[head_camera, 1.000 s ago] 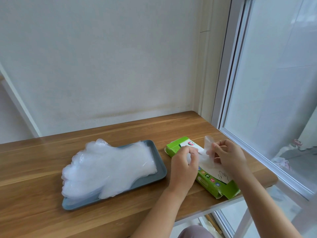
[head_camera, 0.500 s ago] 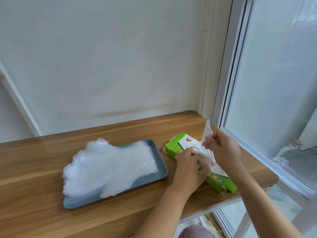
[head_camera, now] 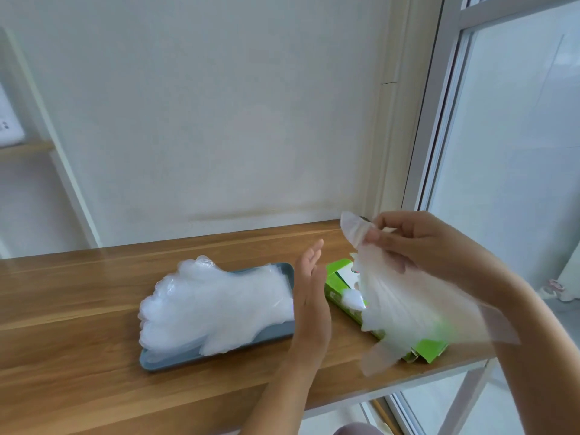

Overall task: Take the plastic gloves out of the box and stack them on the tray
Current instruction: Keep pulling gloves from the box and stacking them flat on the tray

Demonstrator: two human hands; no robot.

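the right hand (head_camera: pixel 417 246) has risen toward 12 o'clock from the box (head_camera: pixel 337 279), and the glove (head_camera: pixel 405 306) it pinches, a second ago a small folded piece at the opening, is now pulled free and spread out, hanging toward 5 o'clock in front of the box. the left hand (head_camera: pixel 312 293) has let go of the box and lifted, fingers straight, at the box's 9 o'clock, beside the tray (head_camera: pixel 219 356).

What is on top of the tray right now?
A stack of clear gloves lies on the tray, spilling past its left end. It covers most of the tray floor, so only strips of rim show. How many gloves are stacked cannot be told.
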